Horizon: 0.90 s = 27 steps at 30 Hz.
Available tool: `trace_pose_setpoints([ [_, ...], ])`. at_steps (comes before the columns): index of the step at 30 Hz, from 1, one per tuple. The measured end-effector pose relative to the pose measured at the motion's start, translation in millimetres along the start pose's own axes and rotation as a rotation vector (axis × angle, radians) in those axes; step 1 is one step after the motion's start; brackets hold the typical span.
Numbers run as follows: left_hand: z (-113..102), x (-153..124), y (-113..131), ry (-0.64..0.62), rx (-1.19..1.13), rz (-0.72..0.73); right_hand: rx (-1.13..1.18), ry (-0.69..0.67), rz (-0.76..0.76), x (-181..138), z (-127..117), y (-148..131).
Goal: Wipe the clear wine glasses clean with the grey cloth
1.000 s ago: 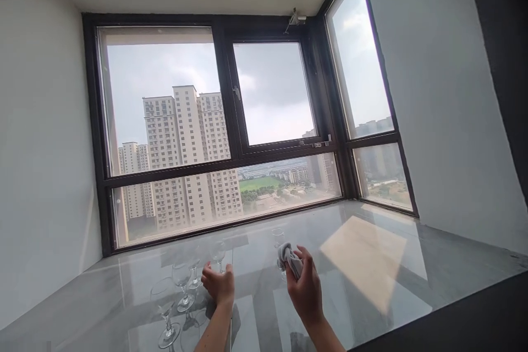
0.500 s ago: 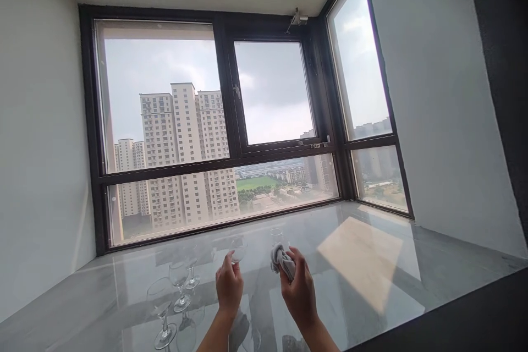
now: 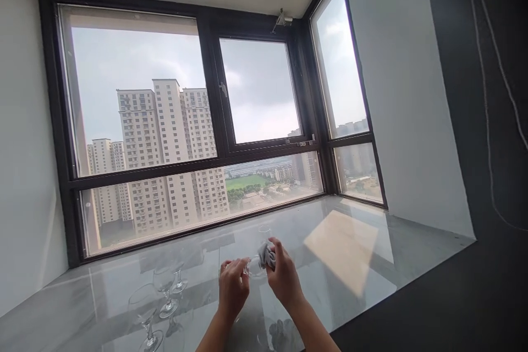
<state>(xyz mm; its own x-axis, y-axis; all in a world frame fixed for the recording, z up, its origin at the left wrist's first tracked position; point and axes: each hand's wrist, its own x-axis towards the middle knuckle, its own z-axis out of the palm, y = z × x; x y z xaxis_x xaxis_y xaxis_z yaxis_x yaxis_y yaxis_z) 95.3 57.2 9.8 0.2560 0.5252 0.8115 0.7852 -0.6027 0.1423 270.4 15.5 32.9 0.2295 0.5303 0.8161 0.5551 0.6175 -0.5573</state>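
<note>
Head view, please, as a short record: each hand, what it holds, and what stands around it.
Left hand: fingers on a clear glass, tilted
Right hand: holding a bunched gray cloth
Cloth and glass: cloth at the glass's right end; exact contact unclear
Picture left: three stemmed glasses, upright
Beyond the hands: another glass, lower part hidden
Surface: glossy gray ledge, sunlit patch at right
Backdrop: dark-framed window

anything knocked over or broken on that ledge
Nothing stands out: the three stemmed glasses at left stand upright, with no break or spill visible. The left hand holds another glass beside the grey cloth.
</note>
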Motion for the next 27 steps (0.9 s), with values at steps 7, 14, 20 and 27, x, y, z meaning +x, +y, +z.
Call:
trace_pose_setpoints([
  [7, 3, 6, 2, -0.031, -0.196, -0.291, 0.173, 0.275, 0.397, 11, -4, 2],
  [14, 1, 8, 1, 0.060, -0.346, -0.430, 0.142, 0.410, 0.467, 16, -22, 15],
  [20, 2, 5, 6, 0.014, -0.420, -0.372, 0.190, 0.343, 0.366, 12, -18, 5],
  [27, 20, 3, 12, -0.319, -0.845, -0.490, 0.311, 0.122, 0.223, 6, -5, -7],
])
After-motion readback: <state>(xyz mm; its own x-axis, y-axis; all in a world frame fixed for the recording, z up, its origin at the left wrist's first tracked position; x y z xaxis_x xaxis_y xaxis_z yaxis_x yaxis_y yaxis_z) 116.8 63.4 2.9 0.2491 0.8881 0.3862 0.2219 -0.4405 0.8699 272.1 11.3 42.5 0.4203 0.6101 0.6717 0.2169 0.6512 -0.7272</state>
